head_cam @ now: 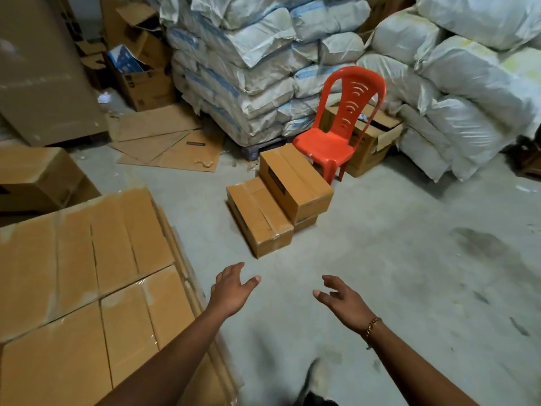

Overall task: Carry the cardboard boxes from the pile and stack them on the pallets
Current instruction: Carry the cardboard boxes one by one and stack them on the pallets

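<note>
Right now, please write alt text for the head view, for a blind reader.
An open left hand and open right hand reach toward a pile of cardboard boxes on the concrete floor; a red plastic chair stands behind it.

Readable text: none; every mark is too small or too blurred.
Upper box (295, 186): centre of the frame; a dark label strip on its left side face, lettering illegible.
Lower box (259, 219): just below and left of it; dark print along its left face, illegible.
Flat cardboard sheet (175, 148): on the floor, upper left of centre; a small dark rectangular label, illegible.
Open carton (146, 89): upper left of the frame; dark printed marks on its front, illegible.
Blue pack (124, 58): inside that carton; white marks, illegible.
Sacks (234, 68): top centre; blue printed bands, no letters can be made out.
</note>
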Tool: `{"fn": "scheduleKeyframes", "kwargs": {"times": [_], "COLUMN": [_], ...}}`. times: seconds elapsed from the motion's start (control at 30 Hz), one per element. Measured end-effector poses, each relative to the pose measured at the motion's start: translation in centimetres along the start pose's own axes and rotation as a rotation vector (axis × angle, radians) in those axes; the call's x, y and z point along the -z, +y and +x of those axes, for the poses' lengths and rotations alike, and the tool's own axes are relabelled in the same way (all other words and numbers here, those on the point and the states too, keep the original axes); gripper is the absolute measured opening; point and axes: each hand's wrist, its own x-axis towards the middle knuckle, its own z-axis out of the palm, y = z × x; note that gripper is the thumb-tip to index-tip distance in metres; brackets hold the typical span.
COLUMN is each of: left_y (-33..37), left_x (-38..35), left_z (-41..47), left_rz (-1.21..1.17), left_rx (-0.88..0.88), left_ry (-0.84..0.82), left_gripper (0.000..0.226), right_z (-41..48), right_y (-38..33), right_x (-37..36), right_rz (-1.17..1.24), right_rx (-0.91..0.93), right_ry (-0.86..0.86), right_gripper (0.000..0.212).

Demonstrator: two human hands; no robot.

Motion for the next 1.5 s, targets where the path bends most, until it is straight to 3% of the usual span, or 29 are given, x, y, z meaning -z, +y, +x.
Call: {"fn": "scheduleKeyframes", "kwargs": {"times": [0.37, 0.57, 0.83, 1.07, 1.17, 1.27, 1.4, 1.5], "left_y": [8.9, 10.5, 2.8, -7.6, -11.1, -13.8, -21.6, -17.9], "left_x": [-3.2, -5.4, -10.1, -17.7, -21.1, -24.0, -29.6, -28.4], "left_z": [19.1, 29.2, 46.6, 63.6, 69.6, 73.6, 78.6, 77.9], "left_rz": [-0.128, -0.234, -0.211, -0.161, -0.184, -0.254, -0.396, -0.385], "left_rx": [0.213, 0.327, 0.423, 0.508, 0.532, 0.551, 0.552, 0.576], "left_ry": [0.061, 0.078, 0.09, 0.05, 0.042, 0.033, 0.01, -0.042], "left_gripper": [0.069, 0.077, 0.074, 0.072, 0.071, 0.072, 0.1, 0.094], "right_z": [25.0, 39.4, 60.9, 78.2, 83.8, 87.9, 90.0, 89.9], "right_y": [-2.8, -3.9, 0.3, 8.1, 11.6, 15.1, 18.0, 19.2], "right_x": [11.5, 12.3, 4.6, -5.2, -8.8, -11.7, -14.6, -16.3], "right_rz": [-0.092, -0.108, -0.094, -0.066, -0.151, -0.36, -0.479, -0.486], "right_rx": [0.007, -0.036, -0.116, -0.168, -0.1, -0.028, -0.096, -0.078], "right_ry": [-0.194, -0.313, -0.378, -0.397, -0.408, -0.335, -0.153, -0.006], "right_gripper": [0.044, 0.044, 0.037, 0.07, 0.08, 0.094, 0.101, 0.103]}}
